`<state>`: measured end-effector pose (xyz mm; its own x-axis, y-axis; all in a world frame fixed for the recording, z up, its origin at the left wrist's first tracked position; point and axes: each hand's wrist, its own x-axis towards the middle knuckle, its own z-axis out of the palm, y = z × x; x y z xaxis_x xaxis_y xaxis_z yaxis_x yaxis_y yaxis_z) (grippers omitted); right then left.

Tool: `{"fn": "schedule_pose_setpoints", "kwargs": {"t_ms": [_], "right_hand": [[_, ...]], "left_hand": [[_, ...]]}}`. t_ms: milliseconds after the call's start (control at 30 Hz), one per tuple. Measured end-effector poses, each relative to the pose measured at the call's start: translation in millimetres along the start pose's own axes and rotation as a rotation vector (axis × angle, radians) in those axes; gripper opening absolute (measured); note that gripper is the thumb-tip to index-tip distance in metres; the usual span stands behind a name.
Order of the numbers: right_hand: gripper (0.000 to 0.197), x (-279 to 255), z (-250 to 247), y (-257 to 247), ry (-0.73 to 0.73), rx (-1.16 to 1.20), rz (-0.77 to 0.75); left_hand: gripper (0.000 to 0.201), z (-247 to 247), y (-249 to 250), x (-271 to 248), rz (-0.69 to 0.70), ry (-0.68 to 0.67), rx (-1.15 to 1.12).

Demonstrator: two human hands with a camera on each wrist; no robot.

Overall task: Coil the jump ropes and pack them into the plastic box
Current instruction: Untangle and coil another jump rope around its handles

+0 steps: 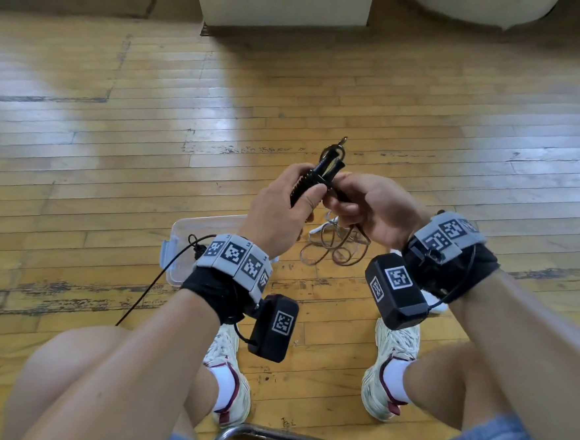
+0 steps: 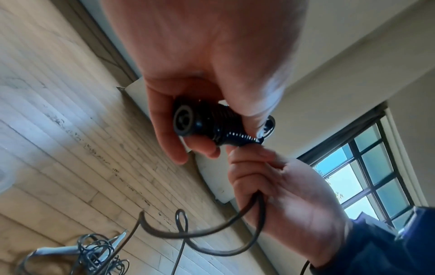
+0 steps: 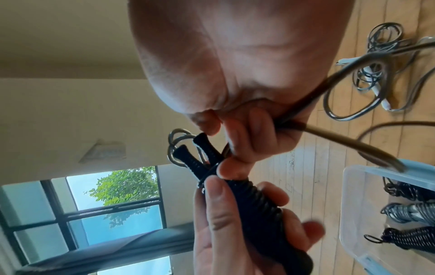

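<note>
Fingers: left hand (image 1: 278, 217) curled round black ribbed handles (image 3: 247, 197); right hand (image 1: 370, 207) pinching dark cord (image 2: 212, 232).
Rope: cord wound round paired handles, remainder dangling loose.

Clearance around the plastic box and the floor in front

Plastic box (image 1: 179, 234) sits open-topped on the floor (image 1: 105, 147), partly covered from above by the left hand (image 1: 278, 213); three coiled ropes (image 3: 404, 214) already fill part of it. A loose tangled rope (image 1: 335, 247) lies just right of the box, under the right hand (image 1: 373, 210). Both shoes (image 1: 229, 372) flank the near side. Broad bare floor beyond.
</note>
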<state>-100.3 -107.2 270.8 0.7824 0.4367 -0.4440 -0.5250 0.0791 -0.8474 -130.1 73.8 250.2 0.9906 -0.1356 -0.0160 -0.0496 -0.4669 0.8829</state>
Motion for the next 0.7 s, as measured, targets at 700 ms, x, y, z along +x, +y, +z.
{"fn": "schedule_pose_setpoints", "kwargs": {"t_ms": [700], "right_hand": [[0.025,12.3,17.6,15.6,0.260,-0.424,0.021]], "left_hand": [[0.032,8.3,-10.4,-1.3,-0.084,0.039,0.638]]}}
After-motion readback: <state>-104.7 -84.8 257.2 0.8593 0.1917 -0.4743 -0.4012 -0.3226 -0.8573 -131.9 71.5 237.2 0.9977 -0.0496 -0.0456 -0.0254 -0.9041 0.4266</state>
